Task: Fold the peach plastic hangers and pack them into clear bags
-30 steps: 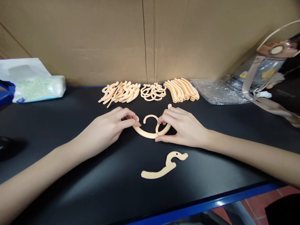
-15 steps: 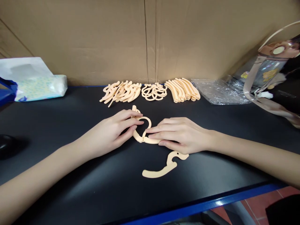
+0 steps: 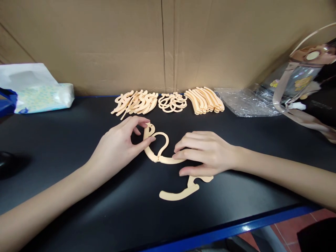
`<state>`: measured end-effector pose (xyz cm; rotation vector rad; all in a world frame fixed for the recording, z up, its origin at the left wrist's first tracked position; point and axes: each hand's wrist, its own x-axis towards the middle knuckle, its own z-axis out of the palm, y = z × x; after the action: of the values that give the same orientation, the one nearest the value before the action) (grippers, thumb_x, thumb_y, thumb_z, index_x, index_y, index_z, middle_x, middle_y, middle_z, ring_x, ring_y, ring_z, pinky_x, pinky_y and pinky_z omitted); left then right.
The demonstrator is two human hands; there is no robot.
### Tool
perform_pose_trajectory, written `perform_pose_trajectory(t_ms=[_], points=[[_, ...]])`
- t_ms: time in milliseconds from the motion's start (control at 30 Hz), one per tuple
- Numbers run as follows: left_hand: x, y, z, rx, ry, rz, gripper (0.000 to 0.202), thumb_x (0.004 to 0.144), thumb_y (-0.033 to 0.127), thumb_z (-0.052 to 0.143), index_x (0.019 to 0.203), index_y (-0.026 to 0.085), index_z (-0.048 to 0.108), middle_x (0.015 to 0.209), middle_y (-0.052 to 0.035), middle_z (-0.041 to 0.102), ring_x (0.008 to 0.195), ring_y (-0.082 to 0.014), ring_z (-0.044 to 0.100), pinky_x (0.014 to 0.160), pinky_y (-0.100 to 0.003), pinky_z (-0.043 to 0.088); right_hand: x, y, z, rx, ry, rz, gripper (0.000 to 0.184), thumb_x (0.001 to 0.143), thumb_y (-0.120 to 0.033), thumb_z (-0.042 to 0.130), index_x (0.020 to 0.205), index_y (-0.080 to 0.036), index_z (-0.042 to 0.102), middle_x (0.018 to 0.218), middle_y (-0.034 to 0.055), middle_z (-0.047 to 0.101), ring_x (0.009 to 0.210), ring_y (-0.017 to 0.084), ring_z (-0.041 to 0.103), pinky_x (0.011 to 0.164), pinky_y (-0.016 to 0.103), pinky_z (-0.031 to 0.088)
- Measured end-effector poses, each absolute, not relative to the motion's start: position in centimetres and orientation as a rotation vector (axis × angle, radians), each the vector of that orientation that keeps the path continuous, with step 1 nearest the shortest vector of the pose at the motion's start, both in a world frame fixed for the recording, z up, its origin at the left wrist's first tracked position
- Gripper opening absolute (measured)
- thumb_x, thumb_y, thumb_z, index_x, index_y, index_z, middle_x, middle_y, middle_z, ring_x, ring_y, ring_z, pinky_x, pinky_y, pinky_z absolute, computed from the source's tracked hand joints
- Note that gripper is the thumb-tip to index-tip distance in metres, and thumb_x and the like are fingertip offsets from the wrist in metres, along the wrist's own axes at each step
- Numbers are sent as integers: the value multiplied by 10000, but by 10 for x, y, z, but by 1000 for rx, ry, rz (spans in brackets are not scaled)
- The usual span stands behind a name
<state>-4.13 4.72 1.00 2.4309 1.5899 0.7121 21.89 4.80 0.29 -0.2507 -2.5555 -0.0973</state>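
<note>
A beige folding clothes hanger [image 3: 151, 154] lies on the black table, its two curved arms meeting at a joint beneath a looped hook [image 3: 167, 140]. My left hand [image 3: 118, 140] has thumb and index finger closed around the hanger's left arm, near its upper end. Over the right arm rests my right hand [image 3: 204, 152], fingertips touching it and thumb held apart; the far end of that arm is hidden beneath the hand. Just below my right thumb, a separate curved beige hanger piece [image 3: 178, 195] lies flat, its upper part partly covered.
Along the back are piles of wavy pieces [image 3: 136, 102], ring-like hooks [image 3: 172, 102] and curved bars [image 3: 204, 100]. A clear plastic bag [image 3: 244, 101] and a strapped bottle [image 3: 299, 78] stand right. At left are a tissue pack [image 3: 44, 98] and a black mouse [image 3: 5, 160].
My left hand has shifted left, its thumb and index finger now around the hanger arm. The hanger slid slightly left and down. My right fingers drew back from the hook, thumb spreading lower.
</note>
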Motion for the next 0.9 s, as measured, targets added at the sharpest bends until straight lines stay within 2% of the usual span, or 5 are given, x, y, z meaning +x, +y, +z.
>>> perform_pose_trajectory(t_ms=[200,400,567,767,900], points=[[-42,49,15,2309,1610,726,297,869,395,582,1132,257,586,1108,-35,711,833,-221,678,697,-348,535,221,33,19,-227,-2672,-102,473,932,-568,525,735,-157,653,693,37,599,612,150,461,542,319,341],[-36,43,19,2344,1580,700,285,874,282,505,1128,208,613,1094,-49,719,908,-232,683,839,-365,540,233,12,35,-370,-2925,124,110,883,-170,591,848,-147,692,880,47,631,770,161,507,705,313,397],[-37,48,15,2523,1435,669,263,962,267,441,1145,180,610,1105,-64,700,938,-216,677,859,-332,525,255,14,33,-489,-2899,248,230,885,-11,548,912,-191,688,1063,34,652,881,146,530,770,277,399],[-28,43,21,2773,1282,691,267,1006,265,422,1147,137,609,1126,-102,671,1028,-242,639,888,-377,504,271,25,40,-660,-2743,225,245,950,-58,447,888,-172,654,1013,66,662,882,148,572,767,258,431],[-5,23,24,2861,1131,562,252,986,328,502,1101,150,637,1091,-91,682,1029,-274,631,893,-435,500,266,25,46,-822,-2734,109,178,963,-322,561,936,-168,648,876,38,653,765,157,579,696,288,424]])
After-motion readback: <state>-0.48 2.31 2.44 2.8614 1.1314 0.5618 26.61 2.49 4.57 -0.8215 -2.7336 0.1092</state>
